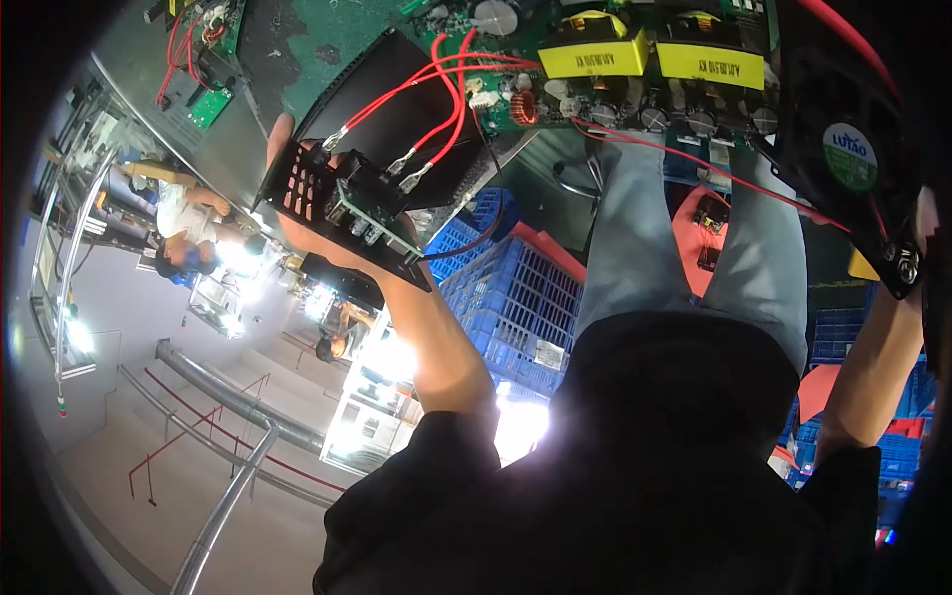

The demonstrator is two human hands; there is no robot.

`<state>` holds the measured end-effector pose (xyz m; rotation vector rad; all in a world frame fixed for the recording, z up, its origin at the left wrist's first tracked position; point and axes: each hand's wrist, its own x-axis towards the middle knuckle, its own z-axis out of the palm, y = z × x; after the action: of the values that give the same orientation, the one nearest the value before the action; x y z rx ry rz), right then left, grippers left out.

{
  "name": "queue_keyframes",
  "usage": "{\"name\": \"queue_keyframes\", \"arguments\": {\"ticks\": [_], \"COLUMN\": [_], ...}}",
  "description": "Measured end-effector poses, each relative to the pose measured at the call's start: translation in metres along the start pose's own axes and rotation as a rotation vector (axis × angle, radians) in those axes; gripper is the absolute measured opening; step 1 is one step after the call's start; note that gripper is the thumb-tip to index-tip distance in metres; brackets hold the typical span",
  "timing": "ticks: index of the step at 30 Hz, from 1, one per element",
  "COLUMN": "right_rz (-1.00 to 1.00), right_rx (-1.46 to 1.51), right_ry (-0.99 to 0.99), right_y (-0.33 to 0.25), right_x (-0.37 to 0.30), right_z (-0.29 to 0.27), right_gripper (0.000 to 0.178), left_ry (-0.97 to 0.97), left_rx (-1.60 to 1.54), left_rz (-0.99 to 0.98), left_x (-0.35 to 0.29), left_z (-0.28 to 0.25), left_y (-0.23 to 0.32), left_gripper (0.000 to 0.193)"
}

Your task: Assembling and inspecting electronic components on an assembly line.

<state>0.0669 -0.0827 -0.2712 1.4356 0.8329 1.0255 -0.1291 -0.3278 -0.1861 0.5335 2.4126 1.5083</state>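
My left hand (pixel 309 240) grips a black metal end panel (pixel 302 193) with vent holes from beneath; one finger shows past its far edge. A small green circuit board (pixel 369 216) sits on this panel, and red wires (pixel 458 94) run from its terminals to a large green circuit board (pixel 499 111). Two yellow-wrapped transformers (pixel 593 59) stand on that board. At the far right, my right hand (pixel 926 213) is at the edge of a black panel carrying a cooling fan (pixel 850 157). Most of its fingers are hidden behind that panel.
Beneath the board is a worn green work surface (pixel 283 45). Another wired board (pixel 206 104) lies at the far left. Blue plastic crates (pixel 511 297) are stacked beside my legs. A red tray (pixel 699 238) with small parts shows between my knees. People (pixel 188 223) work at the left.
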Motion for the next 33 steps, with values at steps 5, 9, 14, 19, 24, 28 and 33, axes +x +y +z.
{"name": "queue_keyframes", "arguments": {"ticks": [5,9,14,19,24,28,33], "right_rz": [-0.055,-0.084,-0.164,-0.318,-0.442,-0.582,-0.776], "right_rx": [0.091,0.152,0.268,0.581,0.885,1.081,1.303], "right_ry": [-0.051,-0.095,-0.168,-0.364,-0.516,-0.626,-0.766], "right_y": [-0.002,-0.002,-0.047,-0.032,0.02,0.036,0.006], "right_x": [0.001,0.005,0.026,0.029,0.031,0.028,0.043], "right_z": [0.001,0.004,0.04,0.007,-0.036,-0.043,-0.019], "right_gripper": [0.016,0.017,0.019,0.023,0.027,0.031,0.036], "left_ry": [0.026,0.009,0.054,0.108,0.162,0.094,0.051], "left_rx": [0.122,0.122,-0.024,0.197,0.033,0.083,0.038], "left_rz": [0.036,0.025,-0.036,-0.088,-0.201,-0.17,-0.14], "left_x": [-0.001,0.0,0.003,-0.001,-0.004,-0.006,-0.005], "left_z": [0.006,0.007,0.001,-0.002,0.018,0.012,0.005], "left_y": [0.005,0.002,0.007,0.012,0.022,0.021,0.019], "left_gripper": [0.049,0.049,0.053,0.048,0.037,0.043,0.043]}}
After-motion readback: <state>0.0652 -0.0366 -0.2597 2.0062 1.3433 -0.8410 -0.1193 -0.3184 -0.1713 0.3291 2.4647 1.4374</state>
